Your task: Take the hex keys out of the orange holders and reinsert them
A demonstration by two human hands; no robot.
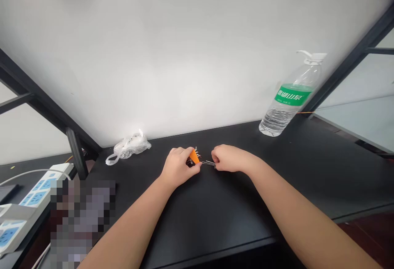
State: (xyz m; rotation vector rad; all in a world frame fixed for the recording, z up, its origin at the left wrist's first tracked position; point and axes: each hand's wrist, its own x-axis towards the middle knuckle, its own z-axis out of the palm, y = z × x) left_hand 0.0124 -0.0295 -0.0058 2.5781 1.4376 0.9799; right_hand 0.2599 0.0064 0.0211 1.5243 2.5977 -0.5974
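Note:
My left hand is closed around an orange hex key holder, with the thumb and fingers pinching its sides. Short bent metal ends show above the holder, by my left fingertips. Several thin metal hex keys stick out of it to the right, over the black tabletop. My right hand has its fingers curled in, and its fingertips pinch the outer ends of these keys. How many of them it grips is hidden by the fingers.
A large water bottle with a green label stands at the back right by the wall. A crumpled clear plastic bag lies at the back left. White power strips with cables lie left of the black table. Dark metal frame bars rise at both sides.

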